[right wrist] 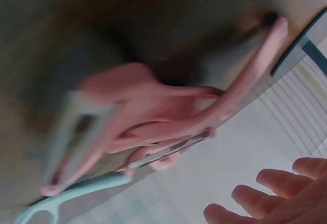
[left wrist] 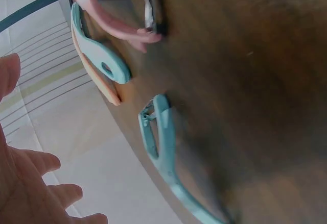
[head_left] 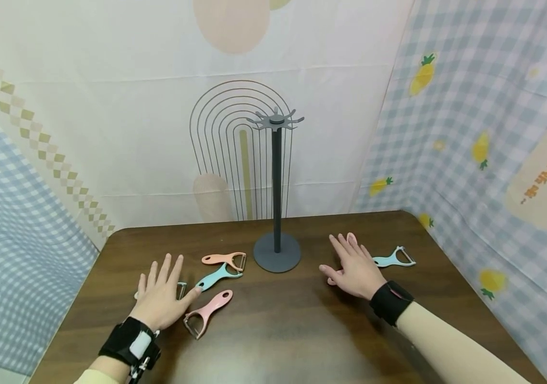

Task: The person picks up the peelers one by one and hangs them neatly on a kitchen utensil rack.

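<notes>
My left hand [head_left: 161, 300] is held above the left side of the table, fingers straight and spread. Partly hidden by it is a light-blue peeler [left wrist: 166, 157], clearer in the left wrist view. Beside that hand lie a pink peeler [head_left: 216, 303], a second light-blue peeler [head_left: 215, 276] and an orange peeler [head_left: 215, 259]. On the right, my right hand [head_left: 357, 271] hovers palm down with extended fingers over pink peelers [right wrist: 168, 127], which overlap one another. Another light-blue peeler [head_left: 387, 261] lies just right of that hand. Neither hand holds anything.
A dark grey stand [head_left: 277, 186] with a round base and a ring of hooks on top rises near the back middle of the brown table [head_left: 273, 330]. Behind hangs a patterned white cloth [head_left: 134, 133]; blue checked cloth [head_left: 451, 186] hangs at the sides.
</notes>
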